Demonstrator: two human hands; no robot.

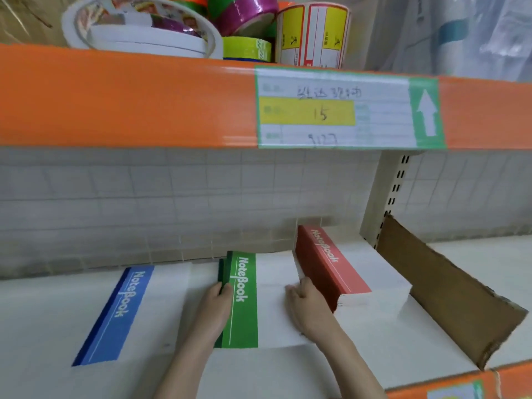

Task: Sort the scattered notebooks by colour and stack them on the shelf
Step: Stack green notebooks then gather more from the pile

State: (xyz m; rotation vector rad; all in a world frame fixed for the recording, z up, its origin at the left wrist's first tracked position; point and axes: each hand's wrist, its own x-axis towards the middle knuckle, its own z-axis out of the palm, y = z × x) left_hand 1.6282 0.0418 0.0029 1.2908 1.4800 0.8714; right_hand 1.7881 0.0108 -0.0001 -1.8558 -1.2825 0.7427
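Note:
Three groups of white notebooks lie on the lower white shelf [43,326]. A blue-spined notebook [123,312] is at the left. A green-spined stack [244,298] sits in the middle. A taller red-spined stack [336,263] stands at the right. My left hand [214,306] grips the left spine edge of the green stack, thumb on its top. My right hand [306,303] rests on the white cover at the green stack's right side, fingertips touching the side of the red stack.
A brown cardboard divider [449,295] stands tilted to the right of the red stack. Above runs an orange shelf edge [129,102] with a price label [345,108]; tape rolls [149,27] and sticker rolls sit on the upper shelf. A perforated upright [391,197] is behind.

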